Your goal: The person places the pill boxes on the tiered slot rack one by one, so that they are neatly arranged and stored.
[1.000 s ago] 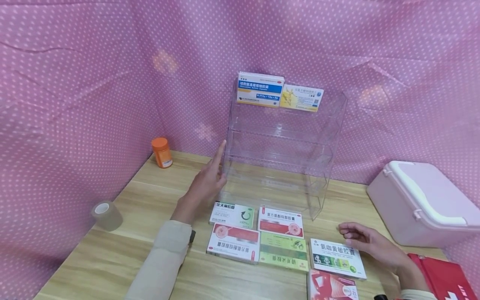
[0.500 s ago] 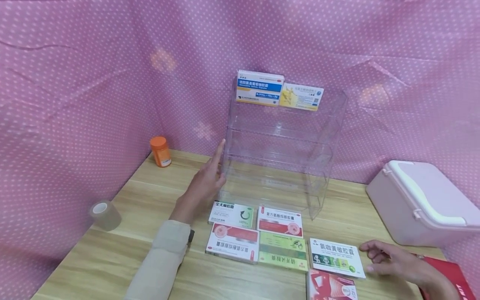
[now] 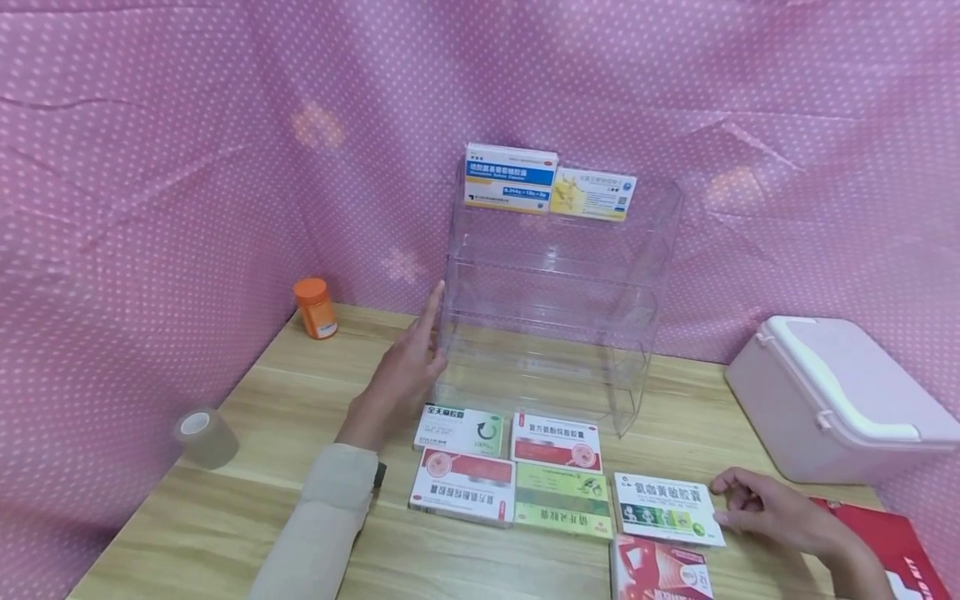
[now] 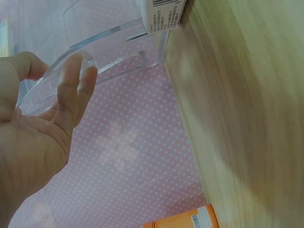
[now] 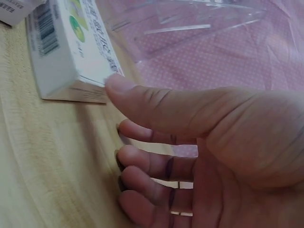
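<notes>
My left hand [image 3: 408,362] rests beside the left side panel of a clear stepped display rack [image 3: 551,287], its index finger extended along the panel. In the left wrist view, the thumb and fingertips of that hand are at the panel's edge. Beyond the right end of a white and green medicine box [image 3: 669,510] is my right hand [image 3: 776,510], its fingers loosely bent and holding nothing. The right wrist view has its thumb tip close by the box's corner; whether they touch, I cannot tell. A blue and white box [image 3: 510,177] and a yellow and white box [image 3: 592,194] stand on the rack's top tier.
Before the rack lie several medicine boxes, including a yellow-green box [image 3: 564,500] and a red box [image 3: 660,571]. An orange bottle [image 3: 317,308] and a tape roll [image 3: 206,437] stand left. At right are a pink lidded case [image 3: 840,400] and a red pouch [image 3: 885,542].
My right hand has moved from over the right end of the white and green box to just beyond that end. My left hand stays at the rack's side.
</notes>
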{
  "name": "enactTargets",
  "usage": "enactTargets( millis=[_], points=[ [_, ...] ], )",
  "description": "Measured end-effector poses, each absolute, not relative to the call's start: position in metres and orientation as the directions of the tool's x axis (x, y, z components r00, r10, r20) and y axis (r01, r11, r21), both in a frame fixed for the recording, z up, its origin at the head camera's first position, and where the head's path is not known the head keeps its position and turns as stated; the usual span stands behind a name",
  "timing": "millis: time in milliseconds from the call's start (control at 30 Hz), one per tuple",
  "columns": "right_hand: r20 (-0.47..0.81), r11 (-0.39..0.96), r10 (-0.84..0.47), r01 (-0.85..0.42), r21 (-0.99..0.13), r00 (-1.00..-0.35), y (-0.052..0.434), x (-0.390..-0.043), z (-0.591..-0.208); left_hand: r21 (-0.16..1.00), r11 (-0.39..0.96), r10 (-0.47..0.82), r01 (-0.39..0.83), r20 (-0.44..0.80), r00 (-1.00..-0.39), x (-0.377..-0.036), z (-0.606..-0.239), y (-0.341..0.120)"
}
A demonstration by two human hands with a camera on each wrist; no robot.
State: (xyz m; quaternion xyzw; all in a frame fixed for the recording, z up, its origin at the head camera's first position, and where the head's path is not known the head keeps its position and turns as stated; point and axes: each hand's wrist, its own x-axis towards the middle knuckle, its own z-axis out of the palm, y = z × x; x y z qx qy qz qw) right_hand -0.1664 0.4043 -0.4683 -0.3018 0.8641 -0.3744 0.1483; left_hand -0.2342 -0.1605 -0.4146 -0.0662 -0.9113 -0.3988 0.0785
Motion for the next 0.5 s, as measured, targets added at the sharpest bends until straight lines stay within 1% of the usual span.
enactTargets(
  millis=[167,300,400,500],
  points=[
    [-0.037,0.591,-0.583,-0.392,-0.705,-0.812,0.397,-0.170,-0.469,0.721,0.669,0.057,0.181,0.193,-0.980,-0.235,-0.414,-0.161],
    [-0.087,0.636,-0.524,-0.322,-0.701,-0.847,0.392,-0.170,-0.468,0.716,0.670,0.064,0.195,0.206,-0.976,-0.235,-0.414,-0.162],
    [-0.114,0.628,-0.516,-0.284,-0.725,-0.849,0.390,-0.170,-0.468,0.708,0.676,0.072,0.206,0.215,-0.974,-0.235,-0.415,-0.162],
    [-0.098,0.594,-0.537,-0.293,-0.750,-0.838,0.389,-0.170,-0.470,0.699,0.682,0.076,0.212,0.220,-0.972,-0.235,-0.416,-0.162]
  ],
)
